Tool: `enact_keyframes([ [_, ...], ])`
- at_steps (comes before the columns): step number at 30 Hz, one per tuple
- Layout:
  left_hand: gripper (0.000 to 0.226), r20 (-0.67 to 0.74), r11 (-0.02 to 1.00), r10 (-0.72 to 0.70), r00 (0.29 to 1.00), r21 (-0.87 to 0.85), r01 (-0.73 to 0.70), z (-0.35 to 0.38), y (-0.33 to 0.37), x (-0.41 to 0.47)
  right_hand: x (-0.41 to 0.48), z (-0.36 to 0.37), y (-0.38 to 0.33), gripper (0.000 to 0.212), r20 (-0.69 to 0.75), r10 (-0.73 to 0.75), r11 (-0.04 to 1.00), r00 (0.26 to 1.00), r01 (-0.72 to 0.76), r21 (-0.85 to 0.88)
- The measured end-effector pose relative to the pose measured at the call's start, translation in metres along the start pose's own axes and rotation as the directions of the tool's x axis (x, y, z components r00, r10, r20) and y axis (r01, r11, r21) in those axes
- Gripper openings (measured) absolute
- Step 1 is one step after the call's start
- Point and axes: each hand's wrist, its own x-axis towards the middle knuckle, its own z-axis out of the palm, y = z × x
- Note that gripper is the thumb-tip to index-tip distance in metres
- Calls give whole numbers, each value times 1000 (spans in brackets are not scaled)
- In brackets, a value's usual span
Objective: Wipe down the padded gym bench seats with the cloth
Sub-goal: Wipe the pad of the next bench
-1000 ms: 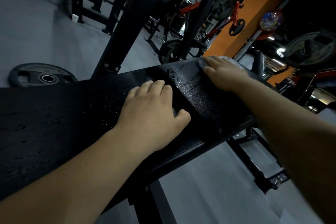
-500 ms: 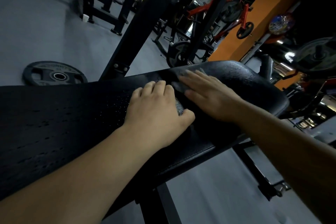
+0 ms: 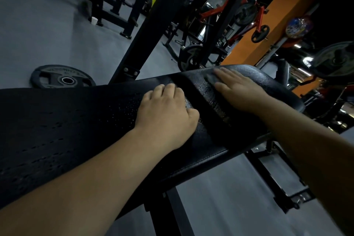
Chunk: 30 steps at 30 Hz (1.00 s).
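A black padded bench [image 3: 57, 130] runs across the view, its surface speckled with droplets. A dark gap splits the long back pad from the shorter seat pad [image 3: 268, 82] on the right. My left hand [image 3: 166, 113] rests on the end of the back pad, with its fingers bent at the gap and their tips hidden. My right hand [image 3: 239, 92] lies flat on the seat pad and presses a grey cloth [image 3: 210, 78], which peeks out by the fingertips. A wet sheen shows between the two hands.
A weight plate [image 3: 63, 79] lies on the grey floor beyond the bench. A black rack upright [image 3: 153, 25] rises right behind the pads. An orange pillar [image 3: 268, 15] and loaded plates [image 3: 337, 61] stand far right. The bench's frame foot [image 3: 277, 188] reaches out at lower right.
My right hand swept the cloth from the seat pad's far end in towards my left hand, then back out to the middle of the pad. My left hand stayed put.
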Motion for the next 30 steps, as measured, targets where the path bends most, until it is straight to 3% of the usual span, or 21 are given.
enact_keyframes([
  [2, 64, 4, 1000, 2, 1000, -1, -2, -1, 0, -1, 4, 4, -25, 63, -57, 40, 998, 998, -37, 57],
  [6, 62, 7, 1000, 4, 1000, -7, -4, -2, 1, 0, -48, 8, -32, 60, -10, -209, 975, 978, 209, 76],
  [8, 63, 9, 1000, 2, 1000, -9, -2, -1, 1, 1, -42, 0, -4, 56, 31, -134, 990, 990, 133, 40],
  [11, 63, 10, 1000, 5, 1000, 4, -5, -1, 1, 1, -23, 0, -6, 56, -25, 24, 1000, 999, -24, 1],
  [16, 63, 1, 999, 33, 999, 7, -33, 1, 3, -1, -97, 10, -20, 57, -86, -280, 957, 956, 285, 54],
  [19, 67, 19, 996, 90, 996, -8, -90, 4, 15, -5, -66, 1, 24, 57, -44, -52, 998, 998, 53, 18],
  [21, 68, 29, 992, 123, 992, -14, -123, 7, 26, -8, -45, 1, 17, 57, -56, 68, 997, 996, -69, -24],
  [26, 68, 31, 993, 119, 992, -11, -118, 8, 34, -13, -96, 11, -2, 55, -61, -192, 981, 980, 193, 12],
  [27, 68, 34, 994, 113, 993, -7, -113, 8, 34, -13, -96, 6, 14, 55, -50, -174, 984, 984, 175, 22],
  [30, 69, 44, 996, 85, 995, 13, -86, 9, 43, -10, -64, -4, 46, 54, -82, 89, 996, 993, -86, 39],
])
